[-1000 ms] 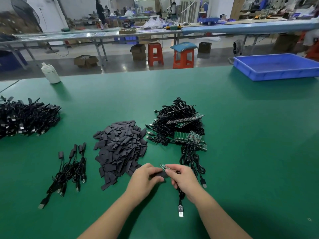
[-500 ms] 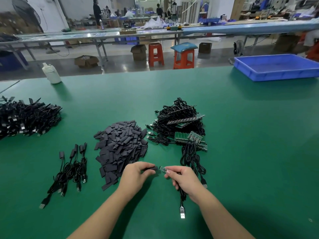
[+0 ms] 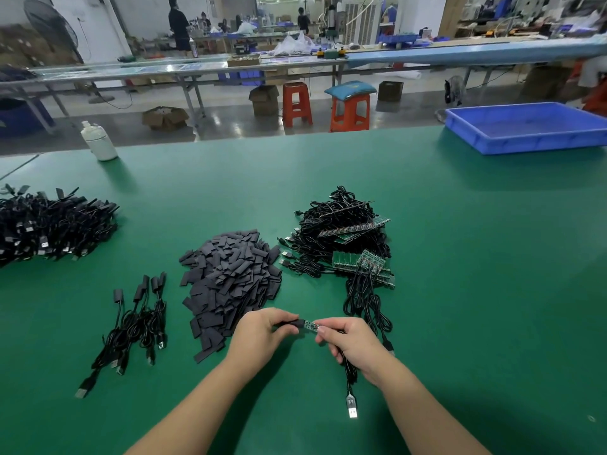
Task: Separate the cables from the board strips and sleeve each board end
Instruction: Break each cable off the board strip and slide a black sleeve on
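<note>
Head view, nearest first: a USB plug (image 3: 352, 405) lies on the green table (image 3: 492, 290) at 6 o'clock, on the end of a black cable (image 3: 348, 372) that runs up into the right hand (image 3: 353, 344). That hand's fingers are curled round the cable, and its thumb and forefinger pinch the right end of a small green board end (image 3: 310, 325). At 9 o'clock of the board end, touching it, the left hand (image 3: 259, 331) pinches a black sleeve (image 3: 290, 324) between thumb and curled fingers; the sleeve's mouth meets the left end of the board, and how far it covers the board I cannot tell. Both hands hover just above the table, close together.

At 9 o'clock from the hands lies a small group of sleeved cables (image 3: 138, 320), their plugs pointing toward the near edge. Just beyond the left hand, at 11 o'clock, sits a heap of loose sleeves (image 3: 230, 277), its near edge just beside the knuckles. At 1 o'clock from the hands is a tangle of cables with green board strips (image 3: 358, 264), some cables trailing down to just beside the right hand. Far off at 10 o'clock is a large pile of black cables (image 3: 49, 228). Farther still, a white bottle (image 3: 98, 141) stands at 11 o'clock near the table's far edge, and a blue tray (image 3: 525, 139) sits at 2 o'clock.
</note>
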`<state>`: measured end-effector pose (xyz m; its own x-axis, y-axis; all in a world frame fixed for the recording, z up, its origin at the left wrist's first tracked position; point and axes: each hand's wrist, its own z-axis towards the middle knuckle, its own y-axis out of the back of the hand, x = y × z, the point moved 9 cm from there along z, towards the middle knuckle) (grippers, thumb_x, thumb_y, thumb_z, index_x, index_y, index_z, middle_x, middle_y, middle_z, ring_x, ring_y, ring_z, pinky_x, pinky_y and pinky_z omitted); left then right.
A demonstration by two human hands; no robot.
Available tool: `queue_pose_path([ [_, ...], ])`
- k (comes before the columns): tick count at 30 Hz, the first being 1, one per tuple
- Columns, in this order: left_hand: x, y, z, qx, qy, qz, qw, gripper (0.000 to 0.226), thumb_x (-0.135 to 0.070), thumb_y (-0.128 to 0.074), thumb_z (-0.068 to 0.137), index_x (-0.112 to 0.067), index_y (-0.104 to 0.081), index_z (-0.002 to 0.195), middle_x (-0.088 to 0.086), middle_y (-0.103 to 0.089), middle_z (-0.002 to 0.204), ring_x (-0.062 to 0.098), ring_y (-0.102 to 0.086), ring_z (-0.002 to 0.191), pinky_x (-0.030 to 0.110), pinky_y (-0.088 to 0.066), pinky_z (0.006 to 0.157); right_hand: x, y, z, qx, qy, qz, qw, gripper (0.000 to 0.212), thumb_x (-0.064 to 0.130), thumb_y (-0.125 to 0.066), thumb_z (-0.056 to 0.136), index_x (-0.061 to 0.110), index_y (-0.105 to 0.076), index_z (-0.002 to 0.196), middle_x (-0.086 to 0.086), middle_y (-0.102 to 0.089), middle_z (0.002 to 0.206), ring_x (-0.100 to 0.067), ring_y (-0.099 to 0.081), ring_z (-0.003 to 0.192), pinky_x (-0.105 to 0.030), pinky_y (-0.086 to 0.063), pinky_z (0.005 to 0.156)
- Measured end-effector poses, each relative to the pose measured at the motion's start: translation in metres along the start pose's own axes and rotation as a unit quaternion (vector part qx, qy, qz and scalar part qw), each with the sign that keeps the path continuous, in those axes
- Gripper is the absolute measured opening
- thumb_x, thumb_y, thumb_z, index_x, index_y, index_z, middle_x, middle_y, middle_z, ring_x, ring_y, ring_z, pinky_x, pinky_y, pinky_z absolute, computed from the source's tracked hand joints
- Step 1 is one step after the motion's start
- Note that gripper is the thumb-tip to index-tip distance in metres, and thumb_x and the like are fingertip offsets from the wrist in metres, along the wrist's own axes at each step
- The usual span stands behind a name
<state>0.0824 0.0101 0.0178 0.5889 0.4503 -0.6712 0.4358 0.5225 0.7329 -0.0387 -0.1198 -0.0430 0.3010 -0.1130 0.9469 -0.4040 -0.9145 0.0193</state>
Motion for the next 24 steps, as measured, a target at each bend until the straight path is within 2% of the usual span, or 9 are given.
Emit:
queue_pose_path([
  [3, 0.0, -0.001, 0.001, 0.005, -0.003, 0.014, 1.0, 0.021, -0.031, -0.08, 0.08, -0.029, -0.078, 0.101, -0.015, -0.075, 0.092, -0.001, -0.066, 0.084, 0.019, -0.051, 0.082, 0.001, -0.001, -0.001, 0.008, -0.003, -0.005, 1.0, 0.018, 0.017, -0.065, 0.096, 0.019, -0.071, 0.113, 0.001, -0.075, 0.083, -0.006, -0.05, 0.052, -0.022, -0.045, 0.05],
  [9, -0.014, -0.007, 0.005, 0.077, -0.079, 0.068, 0.992, 0.023, -0.029, -0.074, 0.085, -0.026, -0.075, 0.108, -0.012, -0.073, 0.1, 0.005, -0.065, 0.091, 0.023, -0.05, 0.087, 0.002, 0.0, -0.001, 0.006, -0.005, -0.001, 1.0, 0.016, 0.016, -0.064, 0.096, 0.017, -0.071, 0.111, 0.001, -0.074, 0.082, -0.006, -0.049, 0.051, -0.021, -0.044, 0.05],
  [17, -0.031, -0.011, 0.005, 0.08, -0.12, 0.08, 0.986, 0.025, -0.031, -0.07, 0.088, -0.026, -0.074, 0.112, -0.007, -0.073, 0.101, 0.009, -0.066, 0.092, 0.025, -0.05, 0.086, 0.002, 0.001, -0.002, -0.001, -0.002, 0.018, 1.0, 0.016, 0.014, -0.063, 0.097, 0.015, -0.071, 0.111, 0.0, -0.074, 0.082, -0.008, -0.049, 0.053, -0.023, -0.044, 0.05],
  [24, -0.037, -0.026, -0.003, 0.085, -0.142, 0.096, 0.982, 0.022, -0.033, -0.065, 0.091, -0.032, -0.072, 0.111, -0.009, -0.072, 0.098, 0.009, -0.065, 0.087, 0.026, -0.05, 0.081, 0.007, -0.006, -0.005, 0.021, 0.009, -0.025, 0.999, 0.016, 0.013, -0.06, 0.099, 0.013, -0.07, 0.112, 0.001, -0.074, 0.08, -0.008, -0.05, 0.05, -0.022, -0.046, 0.05],
])
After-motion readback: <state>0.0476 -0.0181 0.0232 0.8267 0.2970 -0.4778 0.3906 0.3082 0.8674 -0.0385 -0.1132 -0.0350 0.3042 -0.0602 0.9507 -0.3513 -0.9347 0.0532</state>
